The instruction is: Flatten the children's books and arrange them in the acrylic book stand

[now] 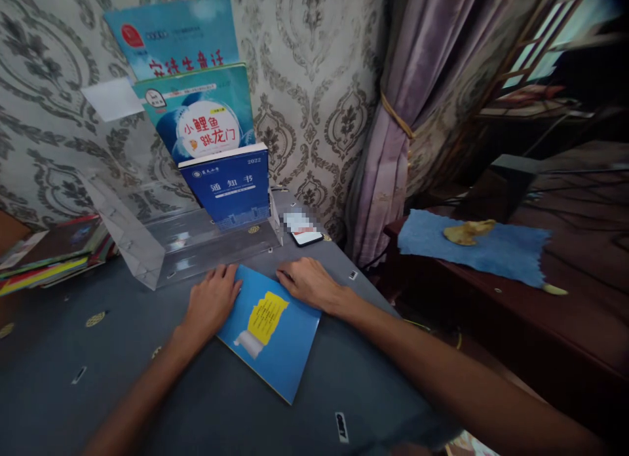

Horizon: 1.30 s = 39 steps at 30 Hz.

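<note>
A blue book with a yellow torn-paper patch of text on its cover lies slanted on the grey tabletop. My left hand is closed at its upper left edge, the thumb on the book's side. At the top right edge, my right hand is bent over the book with curled fingers; the fingertips are partly hidden. Just beyond, a clear plastic book stand holds a dark blue booklet marked 2022, a teal picture book and a lighter blue book behind.
A phone with its screen lit lies right of the stand. Several stacked books sit at the left. A purple curtain hangs by the wall. On a dark red surface at right, a blue cloth carries a yellowish object.
</note>
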### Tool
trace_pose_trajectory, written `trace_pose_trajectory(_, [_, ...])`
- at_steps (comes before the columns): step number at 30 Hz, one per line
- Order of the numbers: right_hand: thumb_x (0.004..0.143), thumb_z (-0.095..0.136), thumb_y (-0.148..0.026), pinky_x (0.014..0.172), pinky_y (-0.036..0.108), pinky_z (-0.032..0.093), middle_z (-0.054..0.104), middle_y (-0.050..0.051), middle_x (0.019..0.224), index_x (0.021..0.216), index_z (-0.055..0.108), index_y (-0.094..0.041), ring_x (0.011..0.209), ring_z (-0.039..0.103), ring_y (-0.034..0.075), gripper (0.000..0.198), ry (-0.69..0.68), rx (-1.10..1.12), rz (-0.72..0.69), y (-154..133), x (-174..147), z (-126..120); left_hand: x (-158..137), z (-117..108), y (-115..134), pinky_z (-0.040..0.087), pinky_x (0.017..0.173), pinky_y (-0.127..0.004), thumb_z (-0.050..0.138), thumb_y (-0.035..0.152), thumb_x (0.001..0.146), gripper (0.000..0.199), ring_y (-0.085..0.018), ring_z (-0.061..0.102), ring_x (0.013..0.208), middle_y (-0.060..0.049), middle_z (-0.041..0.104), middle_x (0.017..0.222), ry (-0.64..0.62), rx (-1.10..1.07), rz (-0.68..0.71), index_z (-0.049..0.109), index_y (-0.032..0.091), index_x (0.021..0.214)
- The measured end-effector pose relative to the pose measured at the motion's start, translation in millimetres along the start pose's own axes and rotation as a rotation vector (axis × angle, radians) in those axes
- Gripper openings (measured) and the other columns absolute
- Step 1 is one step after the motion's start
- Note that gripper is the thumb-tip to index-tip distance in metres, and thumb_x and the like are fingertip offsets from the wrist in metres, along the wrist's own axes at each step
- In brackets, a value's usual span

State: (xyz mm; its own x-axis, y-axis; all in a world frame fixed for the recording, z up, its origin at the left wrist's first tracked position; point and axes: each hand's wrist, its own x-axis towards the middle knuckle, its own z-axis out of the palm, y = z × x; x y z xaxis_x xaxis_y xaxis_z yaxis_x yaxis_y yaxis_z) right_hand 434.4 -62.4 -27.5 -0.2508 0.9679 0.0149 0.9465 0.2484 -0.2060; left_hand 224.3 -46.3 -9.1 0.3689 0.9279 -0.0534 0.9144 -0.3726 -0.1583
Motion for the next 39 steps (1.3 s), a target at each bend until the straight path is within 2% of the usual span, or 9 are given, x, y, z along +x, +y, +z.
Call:
trace_pose_trajectory(3, [0.102,0.046,-0.03,0.063,0.03,0.039,0.077,0.01,0.089,0.094,0.074,-0.02,0.081,0.071,0.023,0.03,0.009,0.039,-0.022,1,1,1,-25,0,3,0.057,0.076,-0.04,0.037,0.035,0.103,0.046,-0.034,0.058,0.122,-0.016,0.058,0.136,-0.046,0.078,-0.07,0.044,0.021,0.146])
trace_pose_trajectory(6, [0.102,0.046,-0.03,0.062,0.03,0.039,0.076,0.01,0.086,0.092,0.074,-0.019,0.077,0.07,0.022,0.031,0.012,0.065,-0.023,3,1,0,-47,7,4,0.057,0.071,-0.038,0.035,0.033,0.103,0.046,-0.032,0.067,0.104,-0.015,0.063,0.127,-0.1,0.11,-0.079,0.044,0.024,0.148])
trace_pose_trajectory(10, [0.102,0.047,-0.03,0.061,0.03,0.04,0.076,0.01,0.085,0.094,0.074,-0.019,0.075,0.069,0.022,0.03,0.009,0.08,-0.034,3,0,0,-57,16,4,0.056,0.068,-0.035,0.033,0.029,0.103,0.046,-0.028,0.07,0.095,-0.016,0.063,0.127,-0.056,0.08,-0.027,0.044,0.023,0.148])
trace_pose_trajectory(14, [0.101,0.047,-0.029,0.061,0.029,0.04,0.076,0.008,0.086,0.098,0.074,-0.021,0.078,0.07,0.021,0.028,0.0,0.104,-0.057,-1,-2,2,-49,13,6,0.057,0.075,-0.036,0.038,0.028,0.102,0.044,-0.029,0.067,0.106,-0.015,0.063,0.129,-0.035,0.013,0.024,0.046,0.021,0.145])
trace_pose_trajectory(18, [0.102,0.045,-0.032,0.061,0.029,0.041,0.077,0.008,0.09,0.099,0.073,-0.022,0.081,0.072,0.022,0.03,0.005,0.056,0.001,-5,-2,5,-40,11,11,0.058,0.074,-0.034,0.038,0.028,0.102,0.038,-0.029,0.062,0.115,-0.014,0.061,0.131,0.008,-0.022,0.069,0.053,0.022,0.137])
trace_pose_trajectory(22, [0.103,0.045,-0.03,0.066,0.031,0.043,0.077,0.01,0.104,0.121,0.065,-0.02,0.087,0.072,0.024,0.029,0.045,0.05,0.037,-6,-1,6,-30,17,19,0.061,0.08,-0.039,0.035,0.024,0.103,0.037,-0.031,0.05,0.133,-0.014,0.055,0.141,0.064,0.01,0.106,0.054,0.021,0.134])
trace_pose_trajectory(25, [0.102,0.046,-0.028,0.069,0.031,0.044,0.074,0.011,0.115,0.127,0.06,-0.019,0.092,0.071,0.025,0.03,0.082,0.075,0.029,-6,-1,7,-22,21,26,0.06,0.088,-0.045,0.035,0.02,0.103,0.038,-0.033,0.045,0.138,-0.015,0.054,0.144,0.073,0.032,0.116,0.053,0.02,0.136])
trace_pose_trajectory(32, [0.099,0.051,-0.024,0.075,0.031,0.046,0.068,0.011,0.119,0.125,0.06,-0.018,0.096,0.068,0.024,0.028,0.145,0.116,0.041,1,2,11,-2,16,35,0.057,0.093,-0.046,0.036,0.02,0.103,0.036,-0.031,0.053,0.129,-0.015,0.056,0.141,0.119,0.017,0.131,0.056,0.021,0.133])
trace_pose_trajectory(39, [0.099,0.048,-0.019,0.081,0.032,0.048,0.067,0.012,0.113,0.124,0.061,-0.016,0.094,0.066,0.022,0.029,0.249,0.224,0.028,15,9,21,9,16,37,0.054,0.093,-0.044,0.033,0.022,0.103,0.036,-0.028,0.057,0.119,-0.014,0.061,0.132,0.147,-0.009,0.144,0.058,0.02,0.129])
